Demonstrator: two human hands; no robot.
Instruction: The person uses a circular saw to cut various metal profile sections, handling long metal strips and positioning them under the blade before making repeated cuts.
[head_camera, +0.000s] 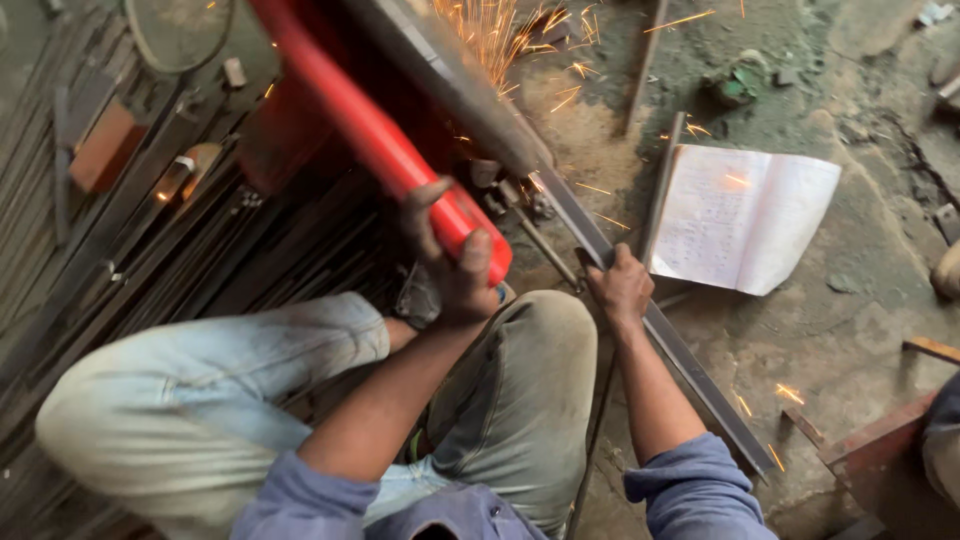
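Head view, was it? How many hands showed, and on what?

— Two. The left hand (452, 262) had its fingers wrapped tight round the red handle (385, 150) of a cut-off saw. The right hand (622, 285) pressed down on one long steel bar (660, 335), fingers closed over its edge.

— Where did that bar lie?

— Slanting across the concrete floor (860, 330), running from under the saw, past the right knee (540, 350), toward the lower right. Sparks (495, 30) flew at the top, where the bar met the saw.

— Anything else counted?

— One open notebook (745, 215) just beside the bar on its right, and one thin rod (662, 185) touching the notebook's left edge. A stack of many steel bars (150, 240) filled the left side.

— Room to move?

— Tight on the left against the stack; more bare floor lay right of the notebook, with scrap bits near the frame's right edge.
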